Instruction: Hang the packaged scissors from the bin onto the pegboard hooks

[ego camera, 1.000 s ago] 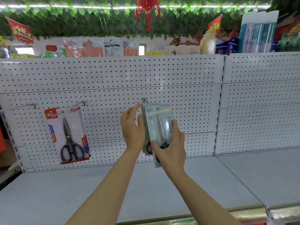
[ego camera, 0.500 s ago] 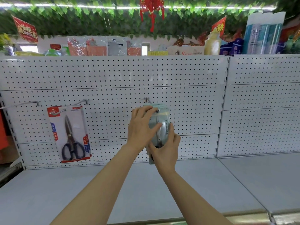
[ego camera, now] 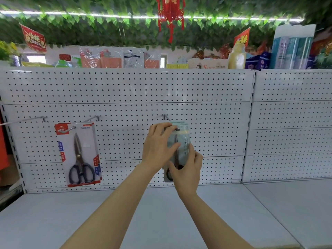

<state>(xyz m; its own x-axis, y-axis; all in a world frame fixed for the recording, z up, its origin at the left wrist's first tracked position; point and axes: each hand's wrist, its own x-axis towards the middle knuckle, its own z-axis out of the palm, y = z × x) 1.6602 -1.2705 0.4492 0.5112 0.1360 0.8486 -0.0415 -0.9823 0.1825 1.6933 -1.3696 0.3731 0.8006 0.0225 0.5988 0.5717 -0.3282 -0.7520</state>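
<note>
Pale green scissors packs (ego camera: 183, 141) hang in a small stack at the middle hook (ego camera: 166, 118) of the white pegboard (ego camera: 125, 87). The hook's tip pokes through the front pack's top. My left hand (ego camera: 159, 146) lies over the stack's upper left, fingers curled onto the front pack. My right hand (ego camera: 186, 166) grips the packs' lower end from below. A red-carded pack of black-handled scissors (ego camera: 79, 155) hangs on a hook at the left. The bin is out of view.
Two bare hooks (ego camera: 43, 118) (ego camera: 97, 117) stick out of the pegboard at the left. A grey shelf (ego camera: 161, 212) runs below the board. Assorted goods line the top ledge (ego camera: 233, 63) under green leaf garlands.
My left hand moved from beside the packs onto their front. The green pack went from tilted in my right hand to upright against the board, with the hook tip now through it.
</note>
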